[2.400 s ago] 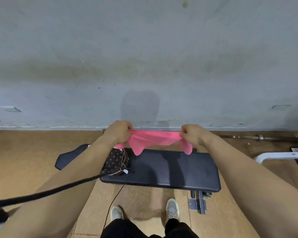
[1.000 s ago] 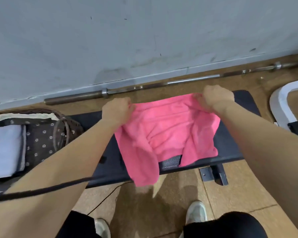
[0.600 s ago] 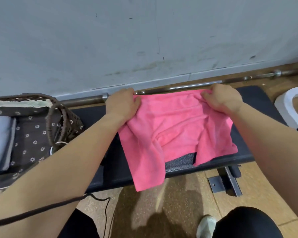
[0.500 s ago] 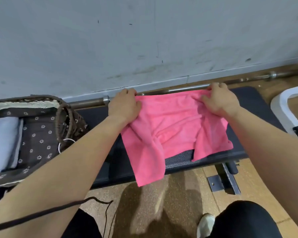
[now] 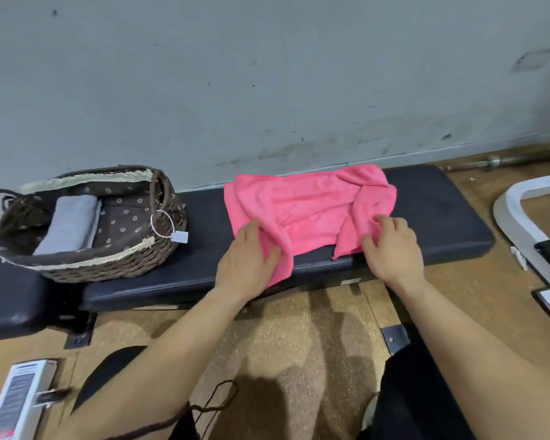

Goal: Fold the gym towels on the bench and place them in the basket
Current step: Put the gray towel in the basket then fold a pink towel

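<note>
"Head view: what have the hands got hold of?"

"Nothing clenched. The left hand [image 5: 246, 258] lies flat, fingers straight, on the near-left corner of the pink towel [image 5: 308, 208]. The right hand [image 5: 391, 249] rests loosely curved fingertips on the near-right flap. Neither visibly pinches the cloth."

"And the towel itself?"

"Spread but rumpled across the right half of the bench [image 5: 442, 211], reaching its far edge. One corner hangs over the near edge by the left hand. No clean fold shows yet."

"So how far along?"

"Partway, I'd judge. One grey towel [image 5: 70, 227] lies folded inside the basket [image 5: 115, 265] at the bench's left end, well apart from the pink one. The pink towel has yet to be smoothed, folded and carried over. I see no other towels waiting."
</note>
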Demonstrator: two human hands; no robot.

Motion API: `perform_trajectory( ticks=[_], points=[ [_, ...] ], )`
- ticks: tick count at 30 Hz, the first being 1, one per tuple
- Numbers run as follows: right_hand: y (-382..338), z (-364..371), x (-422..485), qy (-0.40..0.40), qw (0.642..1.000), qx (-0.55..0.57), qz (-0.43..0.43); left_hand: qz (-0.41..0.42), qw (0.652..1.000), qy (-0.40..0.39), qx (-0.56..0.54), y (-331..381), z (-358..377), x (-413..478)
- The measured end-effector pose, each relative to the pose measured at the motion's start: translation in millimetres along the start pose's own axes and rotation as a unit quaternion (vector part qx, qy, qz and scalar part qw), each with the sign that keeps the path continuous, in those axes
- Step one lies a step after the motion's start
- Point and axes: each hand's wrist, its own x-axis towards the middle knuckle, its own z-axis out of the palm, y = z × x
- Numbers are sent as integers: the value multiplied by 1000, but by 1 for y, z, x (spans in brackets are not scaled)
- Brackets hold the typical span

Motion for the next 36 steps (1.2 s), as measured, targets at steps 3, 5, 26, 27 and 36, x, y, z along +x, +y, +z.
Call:
perform_trajectory(
  ticks=[3, 5, 26, 27, 36],
  points=[
    [6, 8, -14, -36, 999, -12, -19, 0, 999, -37, 25, -2, 1, -12],
    [7, 9, -16, -60, 998, -7, -22, 14, 996, -68, 60, -1, -2, -13],
    [59, -29, 16, -22, 993, 109, -30, 55, 962, -141, 226, -6, -36, 44],
    [65, -36, 20, -13, 994, 104, -20, 43, 958, -143, 244, -8, -38, 44],
    [80, -62, 41, 14, 991, -40, 129, -32, 916, -229, 328, 2, -56, 33]
  ],
)
